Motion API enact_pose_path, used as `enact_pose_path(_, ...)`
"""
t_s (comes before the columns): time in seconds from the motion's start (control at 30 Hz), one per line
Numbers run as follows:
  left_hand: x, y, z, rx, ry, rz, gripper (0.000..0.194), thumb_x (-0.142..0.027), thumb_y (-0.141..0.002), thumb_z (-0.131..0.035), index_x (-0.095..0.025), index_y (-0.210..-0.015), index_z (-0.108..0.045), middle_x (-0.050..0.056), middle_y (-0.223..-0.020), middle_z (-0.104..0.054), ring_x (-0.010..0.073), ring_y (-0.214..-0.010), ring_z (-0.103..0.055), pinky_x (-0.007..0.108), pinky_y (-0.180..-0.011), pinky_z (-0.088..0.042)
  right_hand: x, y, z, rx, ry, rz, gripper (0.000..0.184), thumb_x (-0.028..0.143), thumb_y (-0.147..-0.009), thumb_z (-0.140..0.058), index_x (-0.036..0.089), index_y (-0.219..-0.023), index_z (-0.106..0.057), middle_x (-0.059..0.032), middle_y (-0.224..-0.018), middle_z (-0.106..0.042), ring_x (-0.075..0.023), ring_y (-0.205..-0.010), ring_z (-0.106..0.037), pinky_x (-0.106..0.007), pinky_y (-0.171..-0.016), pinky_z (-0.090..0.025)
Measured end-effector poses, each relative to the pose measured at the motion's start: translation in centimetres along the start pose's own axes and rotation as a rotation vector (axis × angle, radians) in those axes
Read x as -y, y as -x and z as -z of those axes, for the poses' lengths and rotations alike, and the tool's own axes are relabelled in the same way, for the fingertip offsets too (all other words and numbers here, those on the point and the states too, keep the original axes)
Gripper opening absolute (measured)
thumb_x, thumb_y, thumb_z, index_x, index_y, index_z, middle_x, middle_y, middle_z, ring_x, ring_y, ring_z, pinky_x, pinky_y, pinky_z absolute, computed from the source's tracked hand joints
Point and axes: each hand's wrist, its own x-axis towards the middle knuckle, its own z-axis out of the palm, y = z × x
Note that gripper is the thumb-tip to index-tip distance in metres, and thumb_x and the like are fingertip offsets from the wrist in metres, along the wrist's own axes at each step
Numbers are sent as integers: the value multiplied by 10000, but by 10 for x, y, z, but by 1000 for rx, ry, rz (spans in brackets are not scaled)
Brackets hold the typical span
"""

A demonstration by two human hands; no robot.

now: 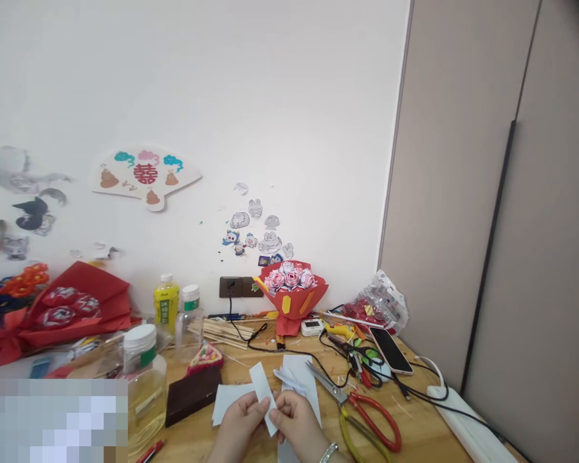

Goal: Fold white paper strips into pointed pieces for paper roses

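A narrow strip of white paper (260,384) is pinched between my two hands, low in the middle of the head view. My left hand (241,419) grips its left edge with thumb and fingers. From the other side, the thumb and curled fingers of my right hand (296,421) close on the strip's lower part. Beneath the hands lie a white paper piece (226,397) on the left and a longer white sheet (305,370) on the right. Small folded paper pieces (289,379) rest on that sheet. Scissors (346,400) with red and yellow handles lie beside my right hand.
A red-wrapped flower bouquet (292,302) stands by the wall. A dark brown block (193,393), a clear jar (147,411) and bottles (166,302) are left. Rightward lie a phone (390,350), black cables (434,399) and a white power strip (468,424).
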Motion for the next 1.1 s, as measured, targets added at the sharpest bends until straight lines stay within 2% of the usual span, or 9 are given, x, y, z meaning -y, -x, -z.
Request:
enact_pose_path(0.23,5,-4,8,-143,-160,-71,196,-324,-524,-690,-156,-555,-595,-17,-438,-589,169,-454,-559,240,-486,-436,0,0,-3,-3,-56,-41,459,565,-500,-607,163,-589,-407,73,-416,-454,-44,-328,-388,-172,-346,-285)
enact_pose_path(0.4,8,-3,7,-165,-233,-88,239,-371,-545,-671,-161,-541,-558,-36,-369,-547,111,-280,-451,195,-323,-331,-2,0,-6,19,-112,-106,509,521,-408,-679,163,-634,-396,43,-463,-541,-73,-348,-462,-194,-361,-350)
enact_pose_path(0.5,12,-4,7,-134,-243,-96,270,-414,-574,-639,-163,-573,-540,-27,-389,-565,123,-275,-475,207,-322,-346,-2,1,-7,15,-124,-101,515,510,-400,-686,162,-636,-390,27,-465,-567,-82,-356,-483,-194,-367,-355)
enact_pose_path(0.7,14,-6,9,-94,-268,-109,342,-490,-577,-599,-157,-604,-527,-40,-371,-541,125,-275,-480,218,-333,-354,4,2,-6,46,-132,-75,471,526,-482,-643,160,-646,-395,37,-422,-548,-70,-330,-459,-171,-348,-308)
enact_pose_path(0.9,14,-7,10,-161,-328,-65,411,-558,-510,-598,-156,-574,-540,-38,-350,-518,116,-280,-460,209,-324,-330,5,2,-5,117,-110,-78,438,543,-548,-590,168,-653,-388,43,-406,-537,-73,-311,-449,-166,-332,-259)
enact_pose_path(1.1,14,-8,10,-77,-291,-79,381,-525,-546,-598,-156,-584,-513,-29,-382,-538,103,-274,-451,201,-326,-296,-5,-1,-2,56,-112,-51,438,529,-530,-619,176,-627,-379,43,-418,-534,-78,-322,-454,-175,-349,-297)
